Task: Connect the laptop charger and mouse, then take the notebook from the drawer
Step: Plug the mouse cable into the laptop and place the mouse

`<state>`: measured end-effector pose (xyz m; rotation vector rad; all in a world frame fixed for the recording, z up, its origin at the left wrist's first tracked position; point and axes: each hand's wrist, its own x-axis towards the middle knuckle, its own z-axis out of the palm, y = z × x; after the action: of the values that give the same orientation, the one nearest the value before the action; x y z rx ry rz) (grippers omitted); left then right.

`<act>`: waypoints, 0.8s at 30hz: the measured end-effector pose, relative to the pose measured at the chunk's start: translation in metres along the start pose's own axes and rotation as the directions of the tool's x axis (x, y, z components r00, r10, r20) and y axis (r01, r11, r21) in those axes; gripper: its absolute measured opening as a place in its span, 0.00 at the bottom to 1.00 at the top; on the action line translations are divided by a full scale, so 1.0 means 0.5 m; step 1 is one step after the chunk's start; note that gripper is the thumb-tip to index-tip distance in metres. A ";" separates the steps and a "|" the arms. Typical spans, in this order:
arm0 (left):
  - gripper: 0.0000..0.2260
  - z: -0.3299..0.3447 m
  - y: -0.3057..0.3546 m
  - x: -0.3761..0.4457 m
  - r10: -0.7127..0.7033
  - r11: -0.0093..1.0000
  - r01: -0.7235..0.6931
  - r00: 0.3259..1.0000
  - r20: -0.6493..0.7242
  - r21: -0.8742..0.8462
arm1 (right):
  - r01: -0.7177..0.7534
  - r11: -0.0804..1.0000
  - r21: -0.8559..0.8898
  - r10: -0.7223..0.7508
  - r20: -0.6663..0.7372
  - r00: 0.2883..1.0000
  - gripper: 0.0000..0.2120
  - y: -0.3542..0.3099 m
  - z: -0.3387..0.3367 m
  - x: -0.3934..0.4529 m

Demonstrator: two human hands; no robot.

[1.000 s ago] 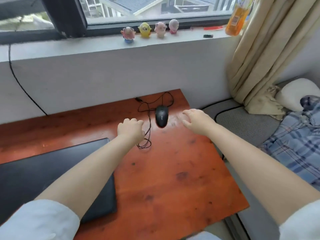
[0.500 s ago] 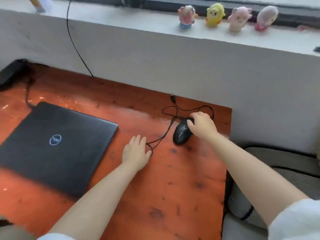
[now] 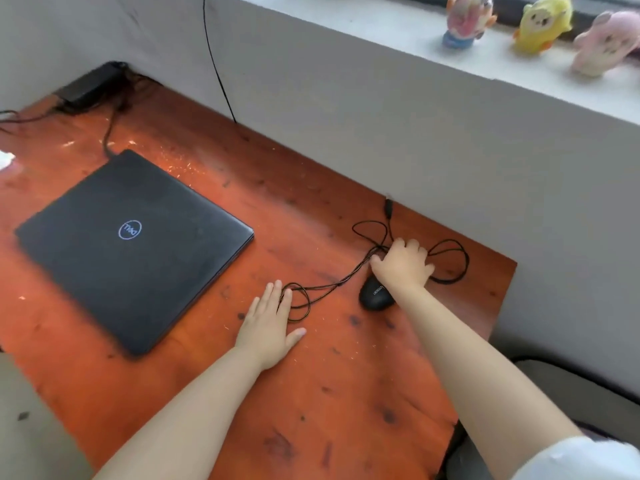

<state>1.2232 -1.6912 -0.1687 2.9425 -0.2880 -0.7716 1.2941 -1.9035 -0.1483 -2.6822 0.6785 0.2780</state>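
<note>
Desk (image 3: 346,393) of reddish wood w/ dark spots fills most of the view; far edge runs against a grey wall (image 3: 346,109), rt edge drops off toward grey cushions (image 3: 571,386). Widest bare wood is nearest the camera, plus a strip btwn laptop and wall. Laptop (image 3: 135,247), lid closed, lies flat at the left, well apart from the mouse (image 3: 375,296). Charger brick (image 3: 90,86) sits in the far left corner, its cord running toward the laptop's back edge; can't tell if plugged in. Right hand (image 3: 403,266) lies over the front of the mouse, fingers curled loosely down; how firm the hold is, can't tell. Mouse cable (image 3: 450,261) loops around both sides of that hand, USB plug (image 3: 388,206) loose by the wall. Left hand (image 3: 272,329) flat on the wood, fingers together and straight, holding nothing, fingertips touching a cable loop. Toy figures (image 3: 540,26) line the sill above.
</note>
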 end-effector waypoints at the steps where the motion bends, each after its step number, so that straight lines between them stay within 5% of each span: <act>1: 0.33 0.000 -0.001 0.001 -0.001 1.000 0.001 1.000 0.000 -0.002 | -0.012 1.000 0.002 0.012 -0.037 0.999 0.18 -0.002 -0.001 0.008; 6: 0.33 -0.009 -0.001 0.001 0.006 1.000 -0.006 1.000 0.012 -0.016 | 0.039 0.998 -0.039 -0.046 -0.187 0.981 0.12 0.004 -0.028 0.027; 10: 0.34 -0.018 -0.001 -0.005 0.018 1.000 -0.017 0.998 0.053 -0.024 | 0.236 0.962 0.135 -0.184 -0.316 0.931 0.11 -0.011 -0.080 0.015; 16: 0.31 -0.078 -0.015 -0.019 0.076 0.991 -0.067 0.994 0.074 -0.120 | 0.436 0.833 0.339 -0.343 -0.301 0.890 0.03 -0.073 -0.166 -0.030; 20: 0.28 -0.118 -0.073 -0.040 0.082 0.990 -0.090 0.994 -0.075 -0.107 | 0.534 0.820 0.206 -0.497 -0.207 0.843 0.20 -0.144 -0.185 -0.072; 24: 0.26 -0.159 -0.197 -0.045 -0.002 0.997 -0.008 0.990 -0.140 -0.074 | 0.593 0.801 0.083 -0.594 -0.016 0.804 0.04 -0.217 -0.151 -0.106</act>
<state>1.2588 -1.5873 -0.1018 2.9067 -0.2474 -0.5584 1.3090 -1.8213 -0.0330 -2.6447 -0.1799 0.0879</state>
